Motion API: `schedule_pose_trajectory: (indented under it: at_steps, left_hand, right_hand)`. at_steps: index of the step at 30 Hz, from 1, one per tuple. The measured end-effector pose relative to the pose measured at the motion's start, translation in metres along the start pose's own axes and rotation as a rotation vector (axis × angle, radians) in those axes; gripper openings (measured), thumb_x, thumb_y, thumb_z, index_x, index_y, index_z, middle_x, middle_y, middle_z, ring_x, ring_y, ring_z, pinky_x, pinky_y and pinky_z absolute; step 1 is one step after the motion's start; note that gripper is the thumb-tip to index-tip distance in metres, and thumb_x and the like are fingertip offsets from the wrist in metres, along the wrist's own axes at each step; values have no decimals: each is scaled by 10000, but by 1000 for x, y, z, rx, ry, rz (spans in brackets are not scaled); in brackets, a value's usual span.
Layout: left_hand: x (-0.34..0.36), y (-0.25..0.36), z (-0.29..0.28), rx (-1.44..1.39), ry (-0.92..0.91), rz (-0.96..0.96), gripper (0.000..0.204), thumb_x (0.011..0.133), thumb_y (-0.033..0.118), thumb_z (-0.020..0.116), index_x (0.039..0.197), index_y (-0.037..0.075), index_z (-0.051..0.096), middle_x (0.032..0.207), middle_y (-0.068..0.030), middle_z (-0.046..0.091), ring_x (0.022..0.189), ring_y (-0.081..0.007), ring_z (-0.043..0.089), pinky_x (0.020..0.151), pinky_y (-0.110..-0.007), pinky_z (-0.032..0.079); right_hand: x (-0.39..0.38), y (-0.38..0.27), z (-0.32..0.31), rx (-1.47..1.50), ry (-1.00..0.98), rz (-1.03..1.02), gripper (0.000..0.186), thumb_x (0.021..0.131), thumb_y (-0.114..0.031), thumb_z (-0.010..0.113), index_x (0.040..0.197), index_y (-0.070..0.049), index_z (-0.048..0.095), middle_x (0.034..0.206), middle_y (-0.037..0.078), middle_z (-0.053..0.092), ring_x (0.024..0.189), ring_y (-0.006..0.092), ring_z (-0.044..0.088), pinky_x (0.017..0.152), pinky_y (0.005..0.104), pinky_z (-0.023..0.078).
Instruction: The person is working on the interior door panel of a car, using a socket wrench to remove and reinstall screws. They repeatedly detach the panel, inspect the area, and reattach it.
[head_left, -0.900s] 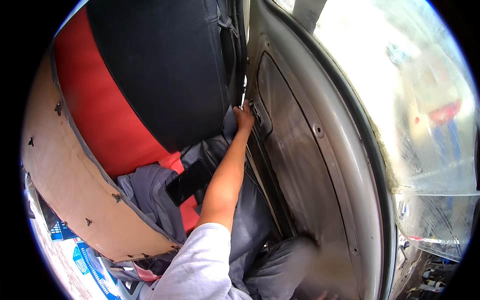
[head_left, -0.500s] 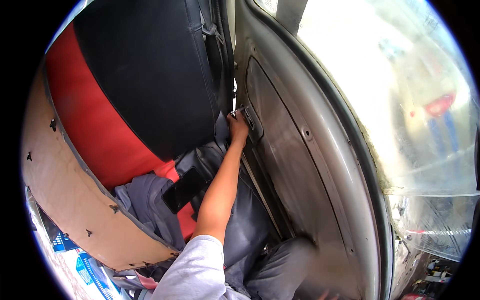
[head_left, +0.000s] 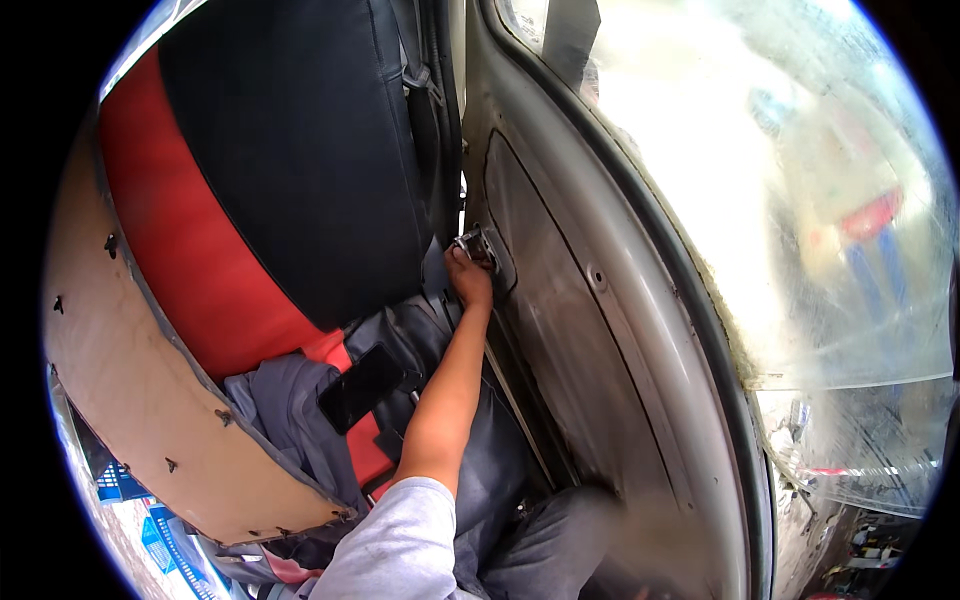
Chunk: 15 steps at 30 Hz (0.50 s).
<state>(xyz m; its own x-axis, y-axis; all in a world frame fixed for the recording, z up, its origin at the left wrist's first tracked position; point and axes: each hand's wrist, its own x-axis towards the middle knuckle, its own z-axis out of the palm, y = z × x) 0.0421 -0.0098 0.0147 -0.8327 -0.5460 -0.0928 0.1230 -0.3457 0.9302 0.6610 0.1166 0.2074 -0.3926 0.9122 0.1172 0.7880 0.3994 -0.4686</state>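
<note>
My left hand [head_left: 470,278] reaches out along the inside of a bare metal car door [head_left: 590,350]. Its fingers are closed around a metal inside door handle [head_left: 474,243], set in an opening near the door's edge beside the seat. The fingers partly cover the handle. Only a sliver of my right hand [head_left: 642,594] shows at the bottom edge, low by the door, and its fingers are cut off by the frame.
A black and red car seat [head_left: 290,150] stands to the left of the door. On it lie a black phone [head_left: 362,388] and a grey cloth [head_left: 285,405]. A tan trim board [head_left: 150,390] with black clips leans along the seat's left side. Clear plastic sheeting [head_left: 870,440] hangs at the right.
My left hand stays at the handle but has tilted and shifted slightly lower, so more of the metal shows above the fingers. The view has shifted slightly. My right hand shows less at the bottom.
</note>
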Motion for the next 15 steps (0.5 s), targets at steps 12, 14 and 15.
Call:
schedule_pose_trajectory:
  at_steps: [12,14,15]
  left_hand:
    - [21,-39,-10,157,34,125,306,1061,226,317,1164,26,525,897,-143,589,651,-243,572,613,-357,474]
    - [25,-31,-7,153,72,63,302,1057,219,312,1166,25,516,867,-118,588,627,-218,568,577,-360,472]
    - [18,-26,1,82,69,-83,299,1056,219,314,1166,27,514,858,-111,588,620,-213,567,568,-360,471]
  right_hand:
    - [-5,15,0,-63,-2,-76,509,960,-253,631,1225,164,512,1171,364,573,1081,468,558,955,465,446]
    - [-4,17,2,-89,12,-93,507,956,-249,637,1222,164,512,1166,364,574,1072,469,559,949,463,449]
    - [-5,15,2,-94,13,-60,508,954,-248,640,1219,167,512,1161,364,575,1066,472,560,945,464,451]
